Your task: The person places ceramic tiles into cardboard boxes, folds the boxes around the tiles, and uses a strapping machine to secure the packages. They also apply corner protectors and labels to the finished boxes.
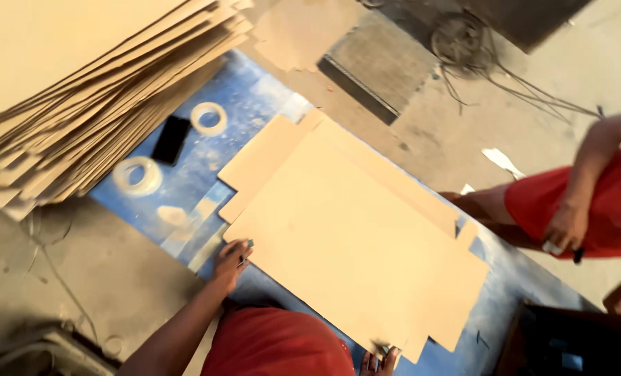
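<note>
Head view: flat cardboard sheet [352, 237], frame centre, on blue tabletop [254, 97]; left hand [231, 259] pinching its left edge, right hand [380, 361] gripping its bottom edge; tape rolls [208, 118] upper left.

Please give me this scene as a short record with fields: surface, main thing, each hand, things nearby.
surface: blue table
main thing: flat cardboard sheet lying on it
left hand: grips the sheet's near left edge
right hand: at the sheet's bottom edge, mostly out of frame
nearby: cardboard stack, two tape rolls, black phone
other person: hand at right
</note>
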